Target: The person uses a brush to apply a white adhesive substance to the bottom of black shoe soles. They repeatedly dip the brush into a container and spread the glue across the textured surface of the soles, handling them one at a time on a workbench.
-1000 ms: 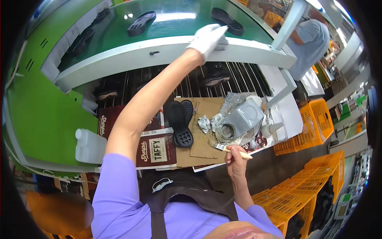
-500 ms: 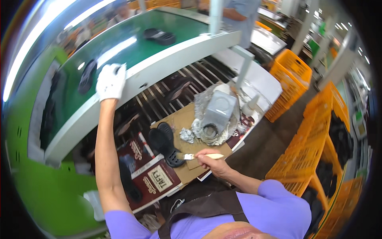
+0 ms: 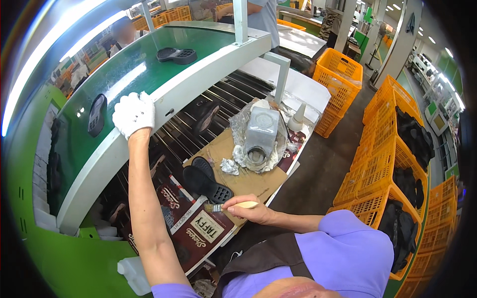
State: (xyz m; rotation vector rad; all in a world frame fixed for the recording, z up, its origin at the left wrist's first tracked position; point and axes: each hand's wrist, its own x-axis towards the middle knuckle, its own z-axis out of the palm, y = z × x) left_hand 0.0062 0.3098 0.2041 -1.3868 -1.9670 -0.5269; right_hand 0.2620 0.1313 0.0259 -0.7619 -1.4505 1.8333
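The gloved left hand (image 3: pixel 133 113) grips the near edge of the green conveyor (image 3: pixel 134 69), far left. A black sole (image 3: pixel 206 184) lies on cardboard (image 3: pixel 248 176) at centre. Just right, the bare right hand (image 3: pixel 251 212) pinches a brush (image 3: pixel 226 206), bristles beside the sole.

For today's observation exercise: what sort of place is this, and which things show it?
Most likely a shoe factory's gluing line: black shoe soles lie by a green conveyor, the right hand holds a small brush, and orange crates stand stacked.
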